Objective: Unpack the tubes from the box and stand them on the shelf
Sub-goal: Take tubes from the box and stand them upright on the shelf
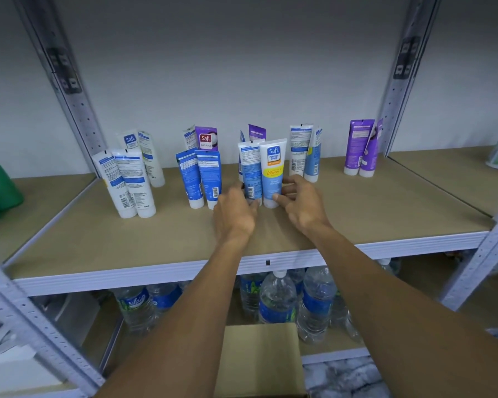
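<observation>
Tubes in a pair stand between the two hands, at mid-shelf, forward of the other clusters. The left hand (pixel 233 215) curls round the lower end of the barcode-side tube (pixel 249 170), with its thumb by the cap. The right hand (pixel 304 206) pinches the Safi Perfect White tube (pixel 273 168) low down, thumb on the front and fingers round the far side. We note that the two tubes touch along their sides and rest on the tan shelf (pixel 371 214).

Around them:
- Just left, a pair of blue tubes (pixel 200 179) crowds the left hand's knuckles. A purple Safi Naturals tube (pixel 207 139) stands behind that pair.
- Directly behind the held pair is a purple tube (pixel 257 132), partly hidden.
- White tubes (pixel 301 150) stand near the right hand's fingers.
- Far left, a leaning white cluster (pixel 130 182); far right, a purple pair (pixel 360 147).
- Under the shelf are water bottles (pixel 276 297).
- A cardboard box (pixel 259 357) sits at the lower edge between the forearms. We cannot see inside it.

Both held tubes are cap-down on the board with the crimped end up. Their long axes run near vertical, leaning slightly. The Safi label faces us; its neighbour shows its printed back and barcode.
</observation>
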